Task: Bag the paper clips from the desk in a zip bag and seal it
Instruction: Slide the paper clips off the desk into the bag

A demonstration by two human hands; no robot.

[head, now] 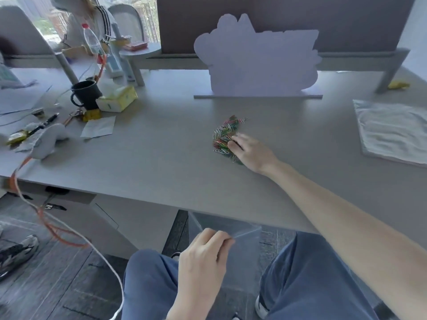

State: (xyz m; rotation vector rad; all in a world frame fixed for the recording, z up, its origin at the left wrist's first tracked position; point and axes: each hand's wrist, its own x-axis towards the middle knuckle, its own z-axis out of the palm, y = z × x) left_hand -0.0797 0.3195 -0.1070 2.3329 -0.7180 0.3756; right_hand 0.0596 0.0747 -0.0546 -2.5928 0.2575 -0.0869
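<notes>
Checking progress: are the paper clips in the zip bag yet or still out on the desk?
Out. The paper clips lie heaped on the desk under the right hand; the left hand holds the zip bag below the desk edge.

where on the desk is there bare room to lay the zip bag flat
Bare desk lies between the paper clips and the white note, reaching the near edge. Crowded far left around the black mug; a white cloth fills the right.

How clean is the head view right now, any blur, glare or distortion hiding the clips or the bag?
Head view: soft even daylight, no glare on the desk; wide-angle bending curves the desk edge; paper clips are sharp enough as a pile, individually blurry under the right hand; the clear zip bag in the left hand is faint against the floor.
</notes>
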